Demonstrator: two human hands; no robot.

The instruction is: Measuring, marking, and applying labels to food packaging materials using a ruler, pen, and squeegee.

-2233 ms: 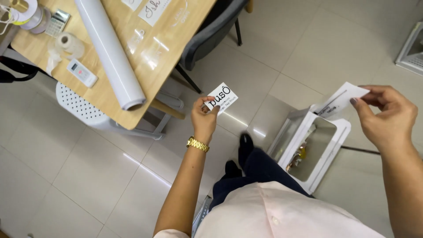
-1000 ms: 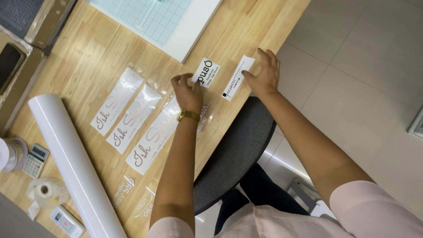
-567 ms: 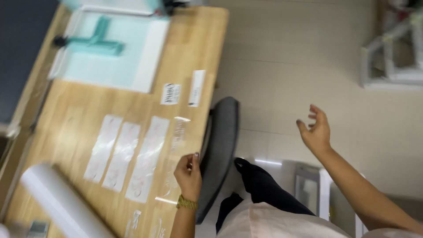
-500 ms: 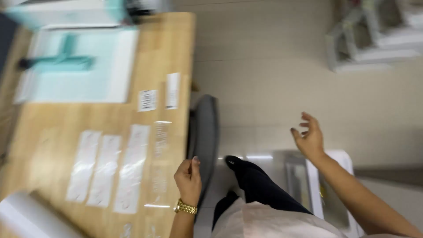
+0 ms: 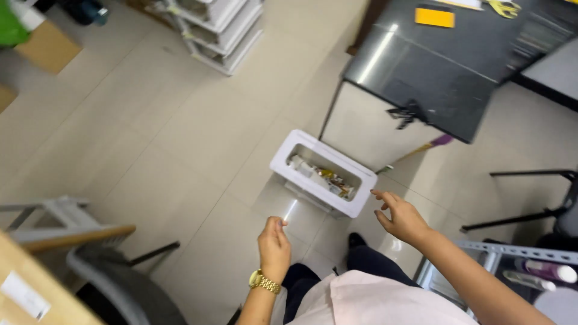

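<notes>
While the left hand (image 5: 275, 241) pinches a thin clear strip (image 5: 291, 210) between thumb and fingertips, the strip hangs over the tiled floor (image 5: 180, 138) just short of the near edge of a white waste bin (image 5: 288, 157). The strip is glossy and nearly see-through, and what it is cannot be told. A gold wristwatch (image 5: 264, 281) circles the left wrist. The right hand (image 5: 400, 218) is empty, its fingers spread and loosely curled, hovering beside the bin's right corner without touching it. The bin stands open on the floor, with scraps of paper and wrapping (image 5: 322, 174) lying inside.

Half a second ago the view took in the wooden desk, with two small labels and clear strips laid out on it; now only a corner of that desk (image 5: 27, 289) shows at the lower left edge, with one white label (image 5: 24, 295) on it. The left hand, then at the desk's edge by the chair, is now out over the floor, and the bin, then barely in sight under the right arm, lies straight ahead. The right hand was open and raised then as well.

A grey chair (image 5: 114, 283) stands by the desk corner. A dark glossy cabinet (image 5: 433, 66) rises behind the bin, and white stacked trays (image 5: 223, 24) sit at the top of the floor.
</notes>
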